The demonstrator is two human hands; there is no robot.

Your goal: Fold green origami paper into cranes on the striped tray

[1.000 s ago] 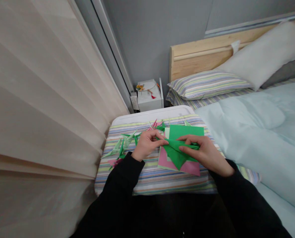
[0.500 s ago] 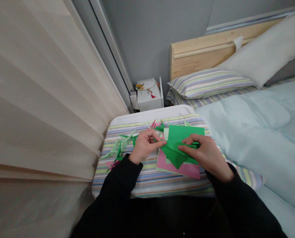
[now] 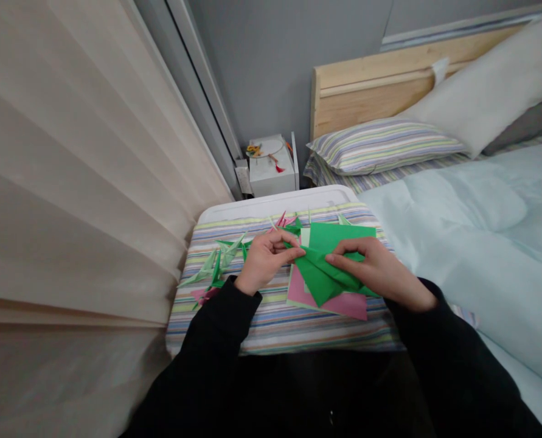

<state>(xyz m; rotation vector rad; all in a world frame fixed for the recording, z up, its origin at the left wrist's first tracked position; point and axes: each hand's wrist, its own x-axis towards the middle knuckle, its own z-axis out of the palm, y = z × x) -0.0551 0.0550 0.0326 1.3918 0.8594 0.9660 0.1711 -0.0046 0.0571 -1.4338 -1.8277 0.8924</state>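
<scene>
A partly folded sheet of green origami paper (image 3: pixel 322 277) is held between both hands, above a stack of paper. My left hand (image 3: pixel 267 257) pinches its left corner between thumb and fingertips. My right hand (image 3: pixel 375 263) grips the upper right part of the sheet, thumb below and fingers on top. Beneath lie a flat green sheet (image 3: pixel 343 231) and a pink sheet (image 3: pixel 350 306), partly covered by the folded piece. Several folded paper cranes in light green, green and pink lie left of my left hand, such as a light green crane (image 3: pixel 229 254).
Everything sits on a small table with a striped cloth (image 3: pixel 271 337) and a white rim (image 3: pixel 275 201). A pleated curtain (image 3: pixel 92 182) hangs close on the left. To the right is a bed with a pale blue quilt (image 3: pixel 471 207). A white cabinet (image 3: pixel 271 176) stands behind the table.
The green paper has been turned, so more of its face shows and its lower point sits further left. My right hand has tilted and flattened over it. Both hands still hold the paper.
</scene>
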